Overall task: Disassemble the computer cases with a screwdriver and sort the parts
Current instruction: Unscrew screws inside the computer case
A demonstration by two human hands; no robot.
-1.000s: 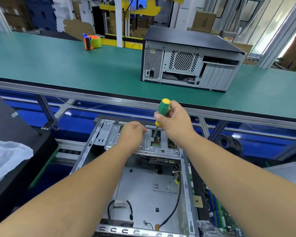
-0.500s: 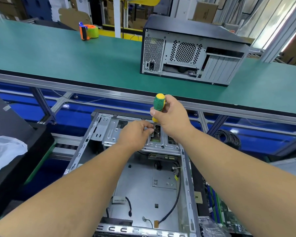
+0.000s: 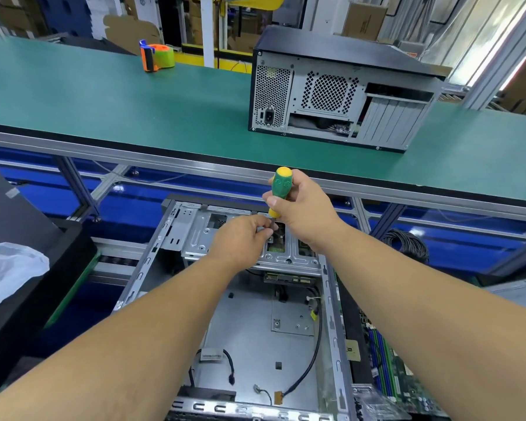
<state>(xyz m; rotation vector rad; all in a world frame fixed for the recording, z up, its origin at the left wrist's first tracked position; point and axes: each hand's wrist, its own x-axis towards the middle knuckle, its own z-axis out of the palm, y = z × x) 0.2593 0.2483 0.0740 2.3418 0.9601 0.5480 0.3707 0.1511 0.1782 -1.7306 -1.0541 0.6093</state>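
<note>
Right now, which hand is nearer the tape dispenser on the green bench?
Left. The left hand sits at the drive bracket, below the tape dispenser; the right hand, gripping the screwdriver, is farther right.

- The picture is bright all over, with even light and no dark corners.
- Strong white light pours in at the top right, behind the metal posts (image 3: 498, 56), and washes that part out.
- The green belt (image 3: 104, 95) looks flat and soft, with no glare.
- The bare metal inside the open case (image 3: 249, 335) shines pale and a little hazy.
- Shadows are faint and soft; a thin one lies under the closed case (image 3: 343, 92).
- The wide lens bends straight lines near the edges.
- The arms at the bottom look stretched and big.
- Far boxes look a bit fuzzy.
</note>
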